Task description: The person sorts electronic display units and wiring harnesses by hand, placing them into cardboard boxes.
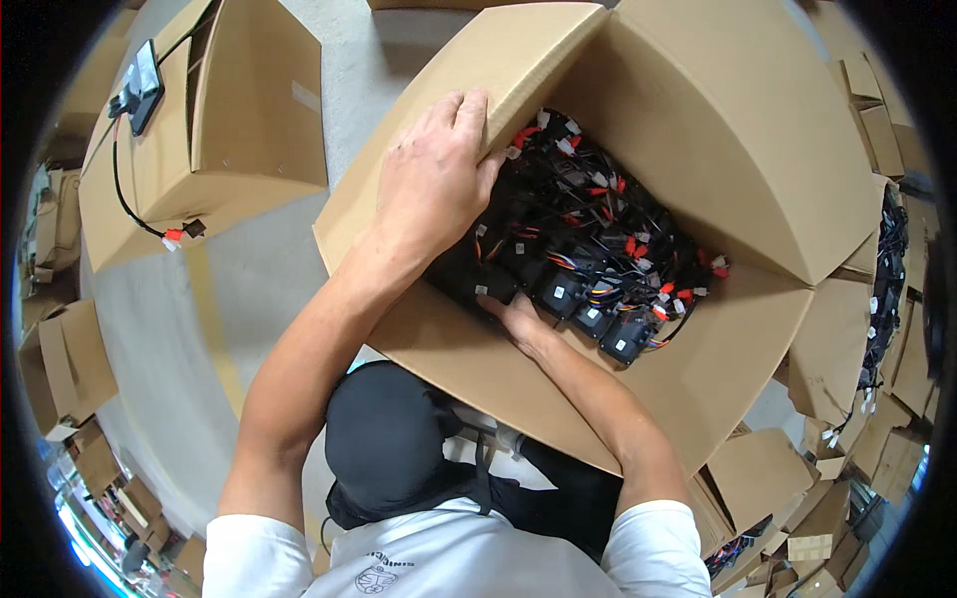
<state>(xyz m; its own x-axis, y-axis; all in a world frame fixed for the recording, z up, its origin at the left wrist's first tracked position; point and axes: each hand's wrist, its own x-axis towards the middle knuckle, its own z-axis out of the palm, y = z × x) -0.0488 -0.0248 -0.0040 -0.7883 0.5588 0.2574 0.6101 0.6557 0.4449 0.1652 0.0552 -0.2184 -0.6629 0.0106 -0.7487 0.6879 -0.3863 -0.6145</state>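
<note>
A big cardboard box (718, 120) stands tilted before me, its top open. My left hand (439, 164) grips the upper edge of its left side, thumb on the inner face. Inside lies a pile of small black box-shaped units (560, 293) with bundled wires and red and white connectors (638, 249). My right hand (516, 321) reaches into the box at the near left. Its thumb and a finger close about the end of a black boxy unit (495, 283); the other fingers are hidden.
At the upper left a second cardboard box (254, 100) carries a black device (145, 85) with a dangling cable. Many cartons (763, 473) crowd the right, and wired black parts (887, 284) sit in one there. A yellow line (211, 339) crosses the grey floor.
</note>
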